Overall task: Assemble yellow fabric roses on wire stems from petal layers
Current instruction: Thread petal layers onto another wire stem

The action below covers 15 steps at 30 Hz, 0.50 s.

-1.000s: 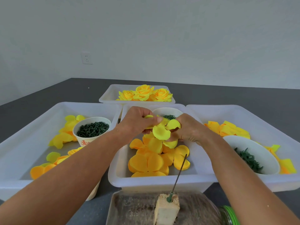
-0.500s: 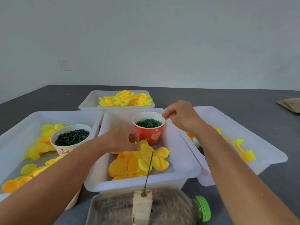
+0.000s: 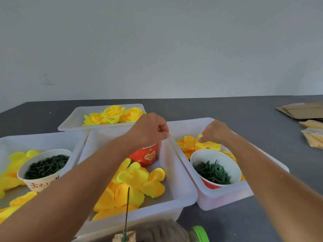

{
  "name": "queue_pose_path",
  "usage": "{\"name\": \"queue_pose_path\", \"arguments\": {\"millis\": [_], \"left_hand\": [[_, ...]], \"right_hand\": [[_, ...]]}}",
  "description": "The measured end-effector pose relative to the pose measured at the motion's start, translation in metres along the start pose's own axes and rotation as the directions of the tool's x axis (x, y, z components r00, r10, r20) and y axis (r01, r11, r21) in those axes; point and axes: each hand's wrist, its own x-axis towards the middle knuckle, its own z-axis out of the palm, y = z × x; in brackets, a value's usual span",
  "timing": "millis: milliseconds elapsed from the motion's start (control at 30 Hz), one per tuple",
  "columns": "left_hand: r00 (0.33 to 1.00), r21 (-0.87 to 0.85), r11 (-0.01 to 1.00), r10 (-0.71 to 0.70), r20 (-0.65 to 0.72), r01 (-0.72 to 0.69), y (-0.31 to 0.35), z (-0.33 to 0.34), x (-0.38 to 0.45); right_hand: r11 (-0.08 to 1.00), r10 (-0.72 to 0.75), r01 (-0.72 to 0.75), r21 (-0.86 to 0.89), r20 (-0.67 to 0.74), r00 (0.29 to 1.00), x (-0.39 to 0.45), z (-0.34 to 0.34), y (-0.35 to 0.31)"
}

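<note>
Red cup (image 3: 146,155) blocks middle tray (image 3: 181,194) rear; front petals (image 3: 132,187) low.

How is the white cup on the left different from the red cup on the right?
The white cup is white outside with red writing; the red cup is red outside, white inside. The white cup holds dark, stubby green bits; the red cup holds brighter, pointy green pieces. The white cup looks nearly full; the red cup shows much bare inner wall. Both sit in white trays with yellow petals.

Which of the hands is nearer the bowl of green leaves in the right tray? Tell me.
Right. The right hand reaches into the petals just behind the bowl of green leaves; the left hand hovers over the middle tray.
</note>
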Motion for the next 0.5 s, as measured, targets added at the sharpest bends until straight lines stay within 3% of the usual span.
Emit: {"name": "queue_pose_path", "arguments": {"millis": [100, 267, 500], "left_hand": [[0.999, -0.109, 0.994, -0.034, -0.020, 0.032, 0.004, 0.015, 0.005], [0.993, -0.200, 0.974, -0.113, -0.036, 0.103, 0.001, 0.029, -0.001], [0.983, -0.211, 0.963, -0.181, -0.036, 0.170, -0.009, 0.034, -0.010]], "right_hand": [[0.999, 0.003, -0.003, 0.032, 0.008, 1.000, 0.011, 0.024, 0.000], [0.999, 0.014, -0.020, -0.031, -0.189, 0.982, 0.014, 0.041, 0.000], [0.999, 0.022, -0.028, -0.032, -0.165, 0.986, 0.016, 0.020, 0.016]]}}
